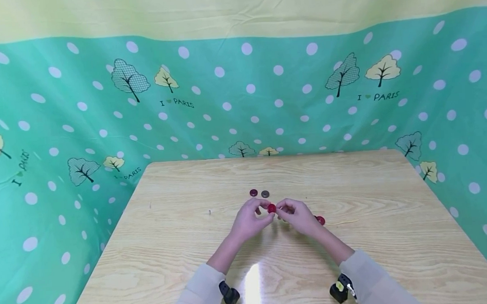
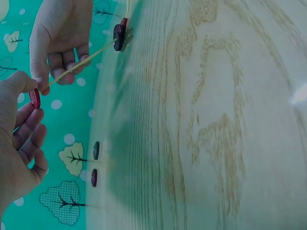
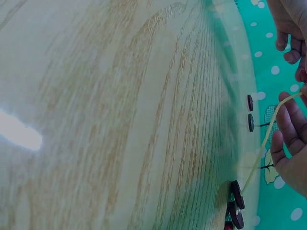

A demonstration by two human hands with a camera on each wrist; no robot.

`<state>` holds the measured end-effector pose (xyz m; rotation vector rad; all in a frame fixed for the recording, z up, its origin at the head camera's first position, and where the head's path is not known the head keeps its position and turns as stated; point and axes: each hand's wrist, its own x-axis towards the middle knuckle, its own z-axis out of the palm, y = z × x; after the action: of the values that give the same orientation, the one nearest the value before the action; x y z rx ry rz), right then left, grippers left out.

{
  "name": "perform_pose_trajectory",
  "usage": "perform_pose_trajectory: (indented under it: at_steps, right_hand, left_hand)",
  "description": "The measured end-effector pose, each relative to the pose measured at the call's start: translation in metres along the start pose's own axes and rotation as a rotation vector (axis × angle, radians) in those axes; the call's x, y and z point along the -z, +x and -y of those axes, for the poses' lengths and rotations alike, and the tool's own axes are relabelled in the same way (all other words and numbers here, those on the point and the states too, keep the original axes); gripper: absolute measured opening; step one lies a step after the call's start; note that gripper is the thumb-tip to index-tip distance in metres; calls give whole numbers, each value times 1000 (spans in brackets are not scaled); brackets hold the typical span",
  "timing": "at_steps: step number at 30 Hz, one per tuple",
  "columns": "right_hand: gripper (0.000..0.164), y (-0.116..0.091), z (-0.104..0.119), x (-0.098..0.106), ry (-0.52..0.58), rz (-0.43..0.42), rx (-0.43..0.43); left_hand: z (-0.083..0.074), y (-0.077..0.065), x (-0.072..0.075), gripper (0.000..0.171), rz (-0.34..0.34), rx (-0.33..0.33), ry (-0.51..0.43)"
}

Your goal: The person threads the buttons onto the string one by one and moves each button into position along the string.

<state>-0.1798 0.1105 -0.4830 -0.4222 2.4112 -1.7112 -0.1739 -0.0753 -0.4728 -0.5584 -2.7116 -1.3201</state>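
My left hand point(image 1: 248, 220) pinches a red button point(image 1: 271, 208) between thumb and fingertips, above the middle of the table. Facing it, my right hand point(image 1: 300, 218) pinches the end of a thin pale yellow cord point(image 2: 81, 62), its fingertips right at the button's face. From those fingertips the cord slants down to a small group of dark and red buttons point(image 3: 235, 195) lying on the table by the right wrist. Two loose buttons, one dark red point(image 1: 254, 192) and one grey point(image 1: 265, 194), lie side by side just beyond the left hand.
A light wood-grain table point(image 1: 149, 248) spans the space under both arms. The cord's tail point(image 1: 342, 222) lies on it, right of the button group. Green dotted fabric point(image 1: 248, 87) hangs behind and along both sides.
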Motion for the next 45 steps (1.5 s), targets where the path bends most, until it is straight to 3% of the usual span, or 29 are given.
perform_pose_trajectory:
  at_steps: [26, 34, 45]
  right_hand:
    - [17, 2, -3, 2, -4, 17, -14]
    - [18, 0, -2, 2, 2, 13, -36]
    - [21, 1, -1, 1, 30, 16, -15]
  left_hand:
    - [5, -1, -6, 28, 7, 0, -132]
    - [3, -2, -3, 28, 2, 103, -135]
    - [2, -1, -1, 29, -22, 159, -168]
